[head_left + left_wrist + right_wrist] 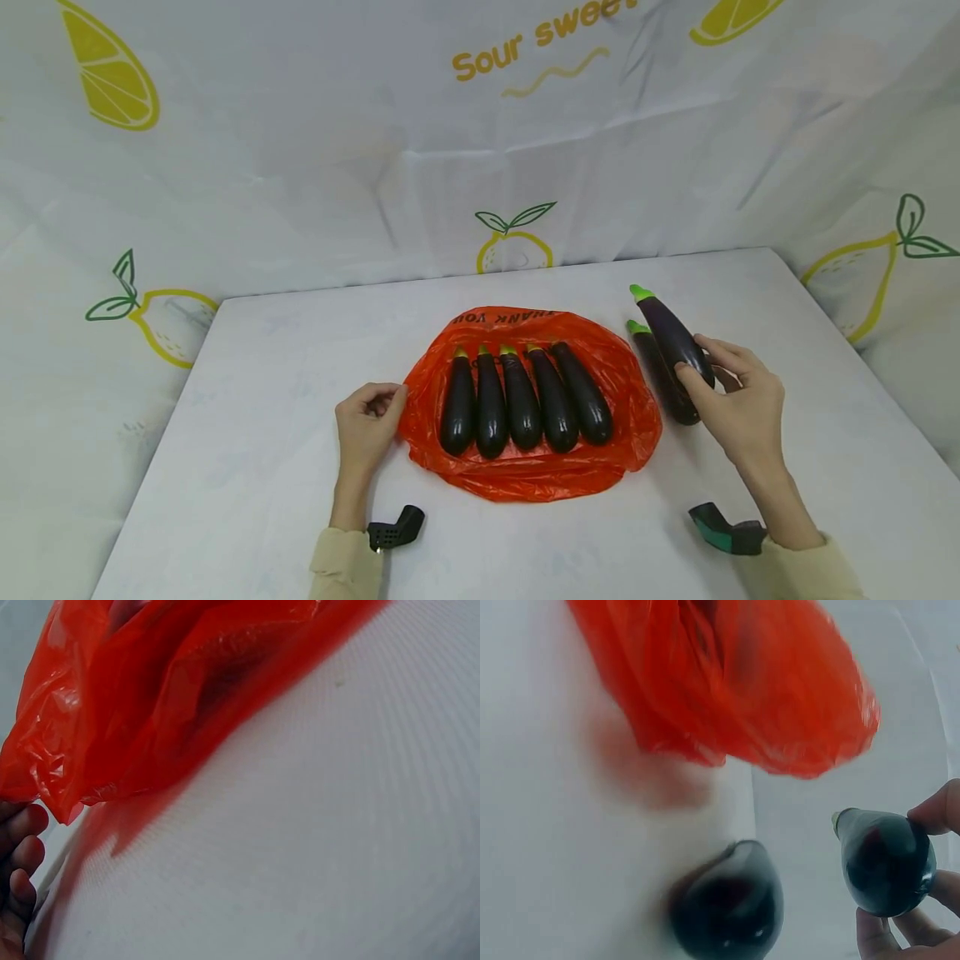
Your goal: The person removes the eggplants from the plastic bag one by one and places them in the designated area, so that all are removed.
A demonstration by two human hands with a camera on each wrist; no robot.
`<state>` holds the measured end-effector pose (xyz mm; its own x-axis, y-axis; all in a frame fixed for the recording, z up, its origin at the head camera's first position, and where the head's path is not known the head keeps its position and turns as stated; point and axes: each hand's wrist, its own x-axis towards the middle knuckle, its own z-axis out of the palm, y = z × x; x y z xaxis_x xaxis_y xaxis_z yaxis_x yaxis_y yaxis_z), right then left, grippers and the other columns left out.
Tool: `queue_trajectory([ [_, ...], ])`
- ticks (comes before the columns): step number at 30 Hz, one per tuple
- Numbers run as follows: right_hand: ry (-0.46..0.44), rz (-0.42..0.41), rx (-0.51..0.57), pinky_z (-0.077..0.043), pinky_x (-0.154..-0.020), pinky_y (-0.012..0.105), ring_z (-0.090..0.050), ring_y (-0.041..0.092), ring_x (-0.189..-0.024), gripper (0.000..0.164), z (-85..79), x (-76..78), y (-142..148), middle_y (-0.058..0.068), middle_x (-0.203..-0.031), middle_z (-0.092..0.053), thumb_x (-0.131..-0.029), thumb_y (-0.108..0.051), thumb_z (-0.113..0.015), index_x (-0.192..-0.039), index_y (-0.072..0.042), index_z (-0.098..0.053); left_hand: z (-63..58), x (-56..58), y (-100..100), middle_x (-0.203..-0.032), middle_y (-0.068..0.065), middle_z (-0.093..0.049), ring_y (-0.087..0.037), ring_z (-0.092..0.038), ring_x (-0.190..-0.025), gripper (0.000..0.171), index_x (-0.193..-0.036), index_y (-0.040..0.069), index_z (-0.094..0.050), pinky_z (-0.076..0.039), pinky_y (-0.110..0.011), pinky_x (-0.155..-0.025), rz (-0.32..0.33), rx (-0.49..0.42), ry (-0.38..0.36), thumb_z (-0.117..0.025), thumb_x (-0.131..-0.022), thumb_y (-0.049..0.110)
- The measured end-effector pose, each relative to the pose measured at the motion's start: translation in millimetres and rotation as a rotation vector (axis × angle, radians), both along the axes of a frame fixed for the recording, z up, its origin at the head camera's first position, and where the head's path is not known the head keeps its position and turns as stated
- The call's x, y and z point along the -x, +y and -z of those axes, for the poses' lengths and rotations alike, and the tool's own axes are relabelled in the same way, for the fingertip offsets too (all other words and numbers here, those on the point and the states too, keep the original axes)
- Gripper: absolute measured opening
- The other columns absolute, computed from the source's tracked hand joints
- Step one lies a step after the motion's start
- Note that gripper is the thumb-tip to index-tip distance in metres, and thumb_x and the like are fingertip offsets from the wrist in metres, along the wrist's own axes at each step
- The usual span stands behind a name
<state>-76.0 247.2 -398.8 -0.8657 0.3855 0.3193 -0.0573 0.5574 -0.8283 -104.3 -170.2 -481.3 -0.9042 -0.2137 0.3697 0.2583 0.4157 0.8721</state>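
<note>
A red plastic bag point(525, 487) lies spread on the table, with several dark eggplants point(491, 408) side by side on it, green stems pointing away. My left hand point(369, 425) pinches the bag's left edge; in the left wrist view its curled fingertips point(28, 853) meet the red plastic. To the right of the bag, my right hand point(738, 400) grips an eggplant point(671, 333) near its thick end, thumb on one side and fingers on the other. Another eggplant point(660, 379) lies on the table just beneath it, and shows large in the right wrist view point(731, 907).
The white table point(270, 400) reaches back to a white curtain point(315, 167) printed with lemons. A black wrist device point(397, 529) sits at the left wrist, and a black and green one point(726, 531) at the right.
</note>
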Motion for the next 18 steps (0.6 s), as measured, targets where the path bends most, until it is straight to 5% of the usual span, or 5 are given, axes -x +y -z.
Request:
queue_trajectory([
  [12, -0.066, 0.057, 0.007, -0.043, -0.084, -0.002, -0.055, -0.011, -0.092, 0.039, 7.5, 2.1, 29, -0.029, -0.103, -0.057, -0.085, 0.0, -0.074, -0.124, 0.001, -0.072, -9.5, -1.7, 8, -0.068, -0.02, -0.065, -0.003, -0.046, -0.062, 0.008, -0.083, -0.007, -0.074, -0.039, -0.011, -0.058, -0.036, 0.017, -0.009, -0.074, -0.087, -0.001],
  [18, -0.116, 0.058, -0.021, -0.042, -0.088, -0.001, -0.052, -0.016, -0.095, 0.04, 15.2, 3.6, 42, -0.034, -0.103, -0.053, -0.087, -0.002, -0.074, -0.127, 0.001, -0.07, -5.9, -1.4, 6, -0.069, -0.015, -0.066, -0.004, -0.047, -0.062, 0.006, -0.083, -0.002, -0.076, -0.04, -0.011, -0.059, -0.036, 0.014, -0.029, -0.076, -0.088, 0.001],
])
